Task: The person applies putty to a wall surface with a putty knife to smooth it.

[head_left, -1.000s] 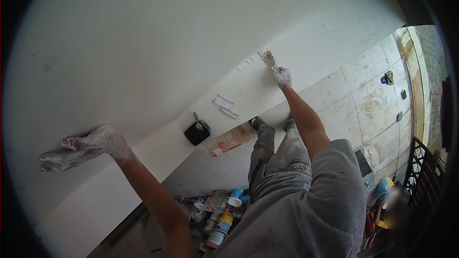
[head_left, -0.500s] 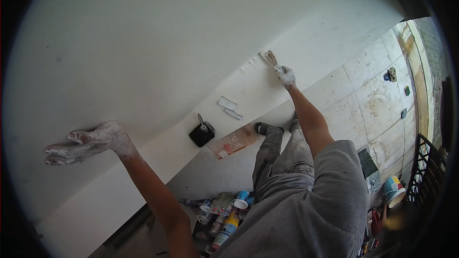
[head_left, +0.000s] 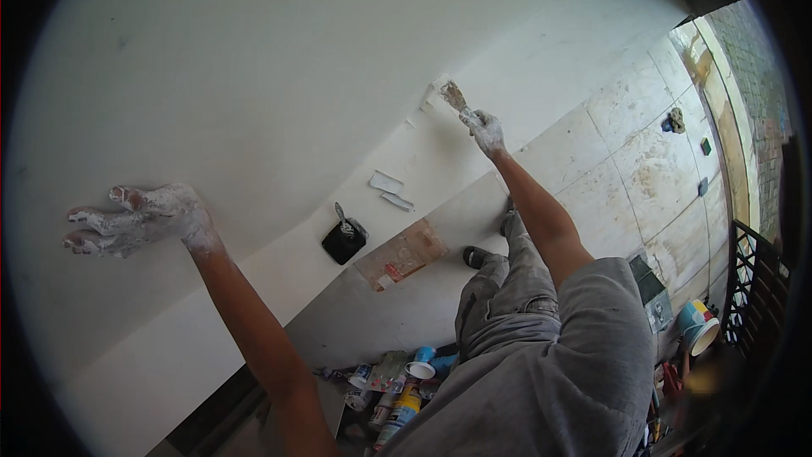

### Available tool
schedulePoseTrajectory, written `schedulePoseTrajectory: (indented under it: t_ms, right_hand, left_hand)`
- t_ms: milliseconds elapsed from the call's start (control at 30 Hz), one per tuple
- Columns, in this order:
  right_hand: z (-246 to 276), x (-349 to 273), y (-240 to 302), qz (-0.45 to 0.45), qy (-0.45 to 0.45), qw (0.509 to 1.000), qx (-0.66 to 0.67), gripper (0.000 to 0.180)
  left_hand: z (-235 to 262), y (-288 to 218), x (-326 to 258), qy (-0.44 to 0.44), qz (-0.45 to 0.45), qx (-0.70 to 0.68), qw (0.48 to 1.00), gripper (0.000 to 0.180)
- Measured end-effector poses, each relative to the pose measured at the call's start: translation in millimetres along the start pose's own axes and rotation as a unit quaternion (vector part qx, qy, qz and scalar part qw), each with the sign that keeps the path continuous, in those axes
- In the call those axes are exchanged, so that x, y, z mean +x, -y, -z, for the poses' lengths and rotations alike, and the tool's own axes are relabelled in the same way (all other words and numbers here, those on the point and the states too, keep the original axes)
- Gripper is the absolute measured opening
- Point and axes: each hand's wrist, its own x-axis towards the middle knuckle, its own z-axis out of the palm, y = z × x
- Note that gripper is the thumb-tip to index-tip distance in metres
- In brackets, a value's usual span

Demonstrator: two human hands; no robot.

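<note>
My right hand (head_left: 485,133), smeared with white, is closed round a putty knife (head_left: 453,96). The knife's blade end meets the white surface along the corner where the wall (head_left: 254,59) joins a white ledge (head_left: 431,148). My left hand (head_left: 139,218), also coated in white, is raised at the wall with its fingers spread and nothing in it. Between the hands, on the ledge, lie two pale flat strips (head_left: 386,181). Nearer to my left hand stands a black tray (head_left: 344,241) with a white-smeared tool (head_left: 340,213) in it.
A flattened piece of cardboard (head_left: 397,258) lies below the ledge, near my feet. Several bottles and tubs (head_left: 404,402) crowd the lower middle. At the right are a colourful bucket (head_left: 699,326), a dark lattice rack (head_left: 748,275) and stained floor tiles (head_left: 651,186) with a rag (head_left: 675,121).
The putty knife and my right hand have moved slightly up and left along the corner. My left hand has shifted up, still spread. My feet have stepped apart, and the view has shifted.
</note>
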Motion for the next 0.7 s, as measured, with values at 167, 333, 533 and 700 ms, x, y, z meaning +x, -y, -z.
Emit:
schedulePoseTrajectory:
  t_ms: [167, 333, 533, 700]
  right_hand:
    - [18, -34, 16, 0.036, -0.001, 0.999, 0.014, 0.033]
    - [41, -99, 13, 0.069, 0.013, 0.998, 0.003, 0.034]
    - [82, -190, -12, 0.055, 0.070, 0.996, -0.007, 0.033]
    - [87, -264, -38, 0.063, 0.128, 0.985, -0.100, 0.032]
  left_hand:
    - [7, -8, 5, 0.009, 0.125, -0.056, 0.991, 0.061]
    - [66, -36, 18, 0.082, 0.388, -0.271, 0.877, 0.066]
    - [261, -155, -142, 0.382, 0.576, -0.718, 0.075, 0.081]
    - [617, -263, -329, 0.544, 0.587, -0.598, -0.045, 0.066]
